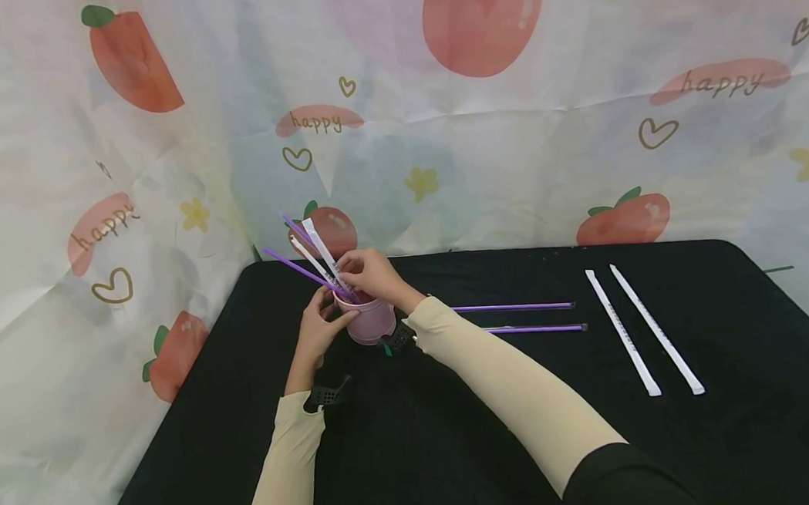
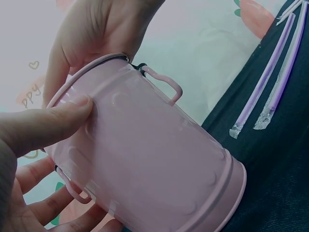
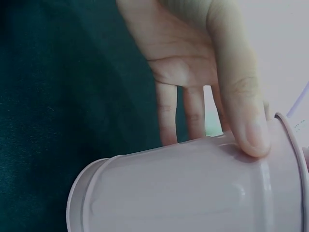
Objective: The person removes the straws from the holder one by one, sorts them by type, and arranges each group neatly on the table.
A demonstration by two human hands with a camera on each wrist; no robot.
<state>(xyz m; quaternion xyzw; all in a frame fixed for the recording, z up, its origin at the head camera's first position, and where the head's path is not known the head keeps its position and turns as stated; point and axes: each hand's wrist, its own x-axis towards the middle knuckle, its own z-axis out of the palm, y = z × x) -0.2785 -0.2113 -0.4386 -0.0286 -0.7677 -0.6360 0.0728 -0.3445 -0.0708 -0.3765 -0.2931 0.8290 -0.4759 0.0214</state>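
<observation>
On the black table (image 1: 403, 453), the pink bucket (image 1: 372, 324) stands near the far left corner. Your left hand (image 1: 317, 331) grips it, thumb in front, while your right hand (image 1: 373, 276) pinches a white straw (image 1: 319, 242) standing in it; two purple straws (image 1: 519, 306) and two wrapped ones (image 1: 621, 332) lie to the right.

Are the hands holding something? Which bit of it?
The left hand holds the pink bucket by its side, near the top. I can't tell whether the right hand pinches a white straw.

Cream sleeves (image 1: 510, 381), black wristbands (image 1: 326, 396)
</observation>
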